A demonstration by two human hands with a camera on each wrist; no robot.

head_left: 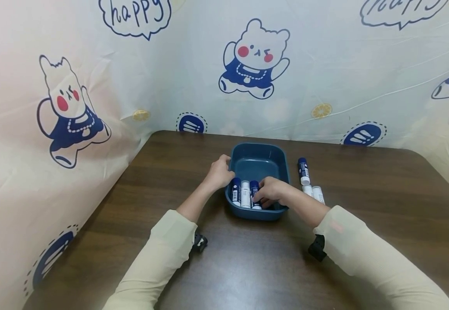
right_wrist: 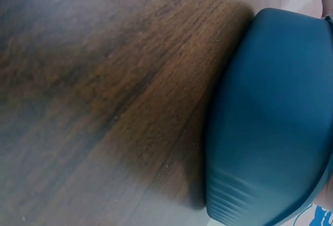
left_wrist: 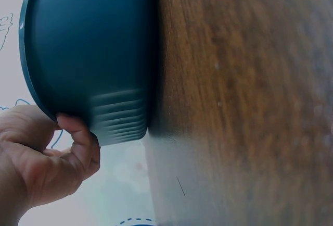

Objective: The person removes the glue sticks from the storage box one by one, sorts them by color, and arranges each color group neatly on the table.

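A dark blue plastic bin (head_left: 258, 150) stands on the table. My left hand (head_left: 220, 173) grips its left rim, and the left wrist view shows the fingers curled at the bin's edge. Inside the near end stand a blue-and-white glue stick (head_left: 236, 192) and a mostly white glue stick (head_left: 245, 194), side by side. My right hand (head_left: 272, 190) reaches into the bin and holds another blue-and-white glue stick (head_left: 254, 193) beside the white one. In the right wrist view the bin's outer wall (right_wrist: 270, 116) hides most of that hand.
Right of the bin, a blue-and-white glue stick (head_left: 304, 171) lies on the brown wooden table (head_left: 372, 202). Two white sticks (head_left: 318, 194) lie just nearer, partly hidden by the right forearm. A printed cloth (head_left: 193, 56) hangs behind and left of the table.
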